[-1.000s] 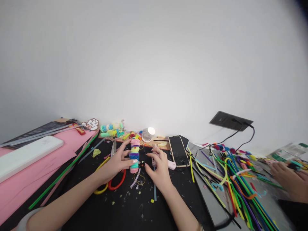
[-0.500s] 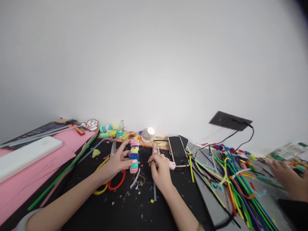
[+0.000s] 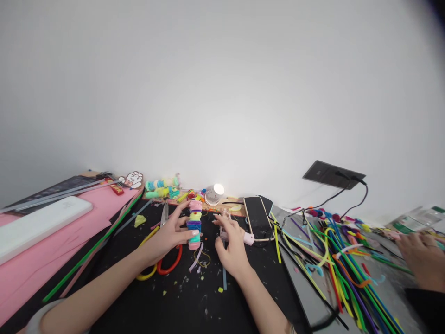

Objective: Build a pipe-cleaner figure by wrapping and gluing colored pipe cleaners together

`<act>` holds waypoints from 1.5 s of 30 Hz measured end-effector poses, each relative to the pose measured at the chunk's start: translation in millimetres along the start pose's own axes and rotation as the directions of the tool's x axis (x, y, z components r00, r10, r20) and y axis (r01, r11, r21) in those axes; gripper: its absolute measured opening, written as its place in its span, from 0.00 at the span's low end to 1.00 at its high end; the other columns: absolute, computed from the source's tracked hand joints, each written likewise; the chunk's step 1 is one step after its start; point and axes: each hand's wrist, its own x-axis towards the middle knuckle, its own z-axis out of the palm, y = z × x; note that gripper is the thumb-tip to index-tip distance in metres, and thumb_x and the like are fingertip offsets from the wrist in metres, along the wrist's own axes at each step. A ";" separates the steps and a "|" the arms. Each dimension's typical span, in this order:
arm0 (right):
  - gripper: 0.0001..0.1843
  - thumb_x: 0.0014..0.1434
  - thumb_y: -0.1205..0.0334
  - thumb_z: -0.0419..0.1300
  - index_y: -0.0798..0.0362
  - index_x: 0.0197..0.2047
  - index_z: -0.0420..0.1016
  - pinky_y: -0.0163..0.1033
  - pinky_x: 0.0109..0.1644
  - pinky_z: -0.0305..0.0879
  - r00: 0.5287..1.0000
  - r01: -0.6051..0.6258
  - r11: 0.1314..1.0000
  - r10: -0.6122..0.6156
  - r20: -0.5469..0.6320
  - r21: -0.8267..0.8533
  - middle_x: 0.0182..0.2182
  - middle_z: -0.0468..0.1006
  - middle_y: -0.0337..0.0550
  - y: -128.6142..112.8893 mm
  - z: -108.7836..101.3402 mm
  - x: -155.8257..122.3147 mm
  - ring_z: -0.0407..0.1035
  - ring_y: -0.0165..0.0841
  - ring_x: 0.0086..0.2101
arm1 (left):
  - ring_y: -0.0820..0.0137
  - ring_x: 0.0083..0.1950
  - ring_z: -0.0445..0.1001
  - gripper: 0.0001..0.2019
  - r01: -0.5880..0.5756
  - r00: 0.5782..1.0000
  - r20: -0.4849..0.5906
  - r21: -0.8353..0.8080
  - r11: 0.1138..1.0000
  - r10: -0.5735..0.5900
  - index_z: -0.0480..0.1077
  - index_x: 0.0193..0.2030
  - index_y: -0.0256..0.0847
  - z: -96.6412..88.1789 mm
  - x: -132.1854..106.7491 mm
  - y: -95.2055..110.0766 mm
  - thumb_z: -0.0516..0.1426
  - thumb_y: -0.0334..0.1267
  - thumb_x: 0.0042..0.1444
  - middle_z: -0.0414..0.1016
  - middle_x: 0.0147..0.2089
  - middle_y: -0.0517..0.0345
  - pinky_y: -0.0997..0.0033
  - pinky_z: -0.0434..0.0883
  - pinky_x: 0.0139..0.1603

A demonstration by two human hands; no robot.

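Observation:
My left hand [image 3: 169, 235] grips a multicoloured fuzzy column [image 3: 195, 225] from its left side, thumb and fingers pressed against it. Pink, yellow, purple, blue and turquoise bands make up this column, which stands or is held over the black mat [image 3: 187, 306]. To its right, my right hand [image 3: 232, 243] is open, fingers spread over a pale pink tool [image 3: 249, 239]; most of the tool is hidden under the hand. Scissors [image 3: 170, 264] with red and yellow handles lie beneath my left hand. A thin lilac strip [image 3: 196, 258] lies near the column's foot.
Behind are a lit round lamp [image 3: 215, 194] and more fuzzy banded pieces [image 3: 162, 188]. A phone [image 3: 257, 218] lies right of my right hand. Many pipe cleaners [image 3: 347, 273] cover the grey surface, where another person's hand [image 3: 422, 260] rests. A white bar-shaped device [image 3: 45, 227] is at left.
My right hand's fingers have spread apart from their curled hold over the pale pink tool. My left hand keeps its grip on the column. The other person's hand has shifted slightly right.

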 end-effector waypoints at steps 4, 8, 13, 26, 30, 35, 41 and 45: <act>0.32 0.52 0.72 0.52 0.47 0.61 0.61 0.47 0.51 0.56 0.999 -0.016 1.000 0.016 0.031 0.019 0.44 0.76 0.42 0.5 -0.4 0.2 0.64 0.41 0.48 | 0.62 0.46 0.76 0.45 -0.008 1.000 0.010 0.002 1.000 0.008 0.42 0.67 0.60 -0.3 0.6 -0.4 0.65 0.38 0.48 0.68 0.56 0.51 0.57 0.71 0.48; 0.27 0.54 0.71 0.52 0.47 0.57 0.65 0.46 0.49 0.56 0.999 -0.011 0.999 0.010 0.031 0.040 0.41 0.76 0.41 -1.1 -1.6 1.5 0.66 0.39 0.44 | 0.61 0.47 0.76 0.44 -0.001 1.000 -0.002 -0.006 1.000 0.001 0.43 0.66 0.62 -0.3 0.7 -0.6 0.64 0.37 0.49 0.69 0.56 0.53 0.58 0.71 0.48; 0.08 0.55 0.68 0.56 0.49 0.38 0.73 0.45 0.49 0.55 0.999 -0.017 0.999 0.019 -0.045 0.048 0.45 0.75 0.44 -0.8 -1.1 3.5 0.66 0.41 0.48 | 0.61 0.47 0.76 0.44 -0.004 1.000 0.011 -0.011 1.000 0.004 0.44 0.66 0.63 0.2 0.1 -0.1 0.65 0.38 0.48 0.69 0.56 0.53 0.57 0.71 0.48; 0.06 0.52 0.69 0.60 0.51 0.27 0.67 0.42 0.44 0.57 0.996 -0.030 0.986 0.044 -0.080 0.166 0.32 0.79 0.39 -0.6 -0.1 5.3 0.71 0.36 0.36 | 0.63 0.45 0.76 0.45 0.008 1.000 0.009 0.006 1.000 -0.008 0.42 0.66 0.60 1.2 0.8 1.5 0.65 0.38 0.48 0.68 0.54 0.53 0.58 0.71 0.48; 0.06 0.54 0.67 0.57 0.51 0.28 0.63 0.37 0.35 0.61 0.992 -0.103 0.930 0.124 -0.037 0.352 0.27 0.75 0.38 2.2 3.2 3.8 0.68 0.33 0.29 | 0.63 0.44 0.76 0.45 0.007 1.000 0.006 0.009 1.000 -0.007 0.42 0.66 0.60 1.0 0.6 1.9 0.64 0.37 0.48 0.68 0.53 0.53 0.58 0.71 0.47; 0.09 0.53 0.67 0.58 0.49 0.29 0.58 0.34 0.32 0.60 0.992 -0.104 0.850 0.124 -0.005 0.516 0.27 0.73 0.35 -0.7 1.5 3.0 0.65 0.30 0.27 | 0.63 0.44 0.76 0.45 -0.001 1.000 0.015 0.001 1.000 0.001 0.42 0.66 0.60 0.4 0.5 1.3 0.65 0.38 0.48 0.68 0.53 0.53 0.58 0.72 0.47; 0.09 0.58 0.64 0.55 0.52 0.25 0.64 0.35 0.33 0.57 0.995 -0.088 0.864 0.102 -0.001 0.495 0.27 0.71 0.39 2.7 -2.3 1.9 0.63 0.31 0.29 | 0.61 0.43 0.77 0.47 0.009 1.000 -0.019 -0.011 1.000 -0.009 0.43 0.66 0.59 1.4 2.4 0.1 0.66 0.39 0.45 0.71 0.51 0.53 0.57 0.72 0.45; 0.13 0.59 0.62 0.55 0.52 0.23 0.65 0.35 0.33 0.56 0.988 -0.153 0.874 0.149 0.044 0.462 0.22 0.69 0.38 7.4 -2.7 2.2 0.62 0.31 0.27 | 0.59 0.44 0.77 0.48 0.008 1.000 -0.030 -0.027 1.000 -0.009 0.44 0.66 0.58 1.7 3.2 -0.3 0.67 0.39 0.43 0.71 0.53 0.50 0.54 0.72 0.47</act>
